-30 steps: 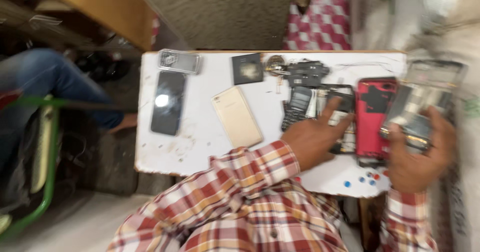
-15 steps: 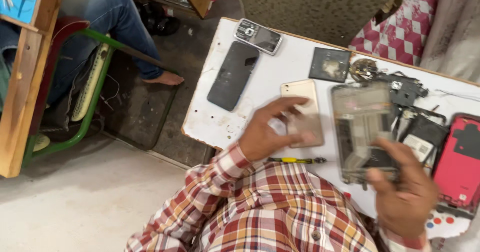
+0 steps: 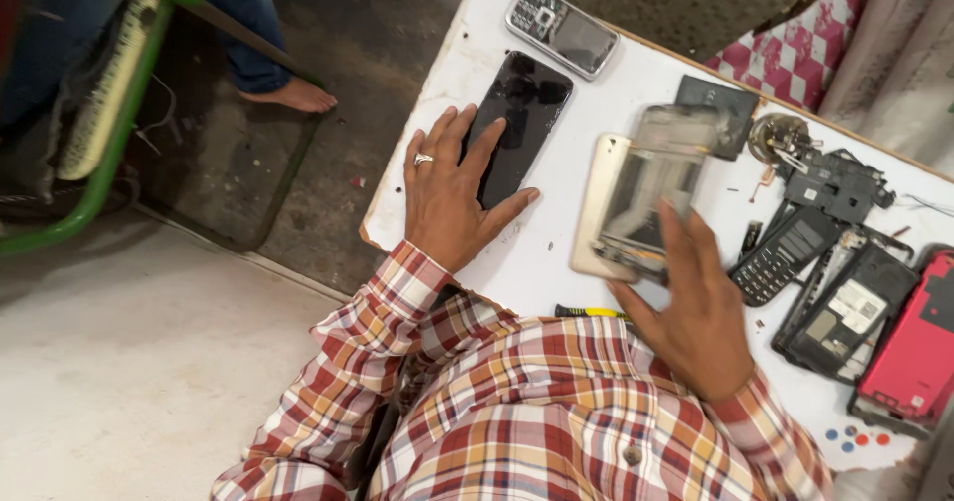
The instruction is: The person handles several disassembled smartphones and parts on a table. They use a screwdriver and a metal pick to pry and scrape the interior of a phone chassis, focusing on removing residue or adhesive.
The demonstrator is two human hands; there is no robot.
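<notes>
Two hands over a white table (image 3: pixel 556 262). Left hand (image 3: pixel 452 198): fingers spread flat, resting on a black phone (image 3: pixel 527 113) lying screen-up near the table's left edge; a grey keypad phone (image 3: pixel 561 29) lies beyond it. Right hand (image 3: pixel 696 307): fingers clasping a clear phone frame (image 3: pixel 656 183), raised above a gold phone (image 3: pixel 596 203) lying face-down. Right of these: dark square part (image 3: pixel 730 103), black keypad handset (image 3: pixel 785 252), opened phone body (image 3: pixel 850 307), red back cover (image 3: pixel 914 347).
</notes>
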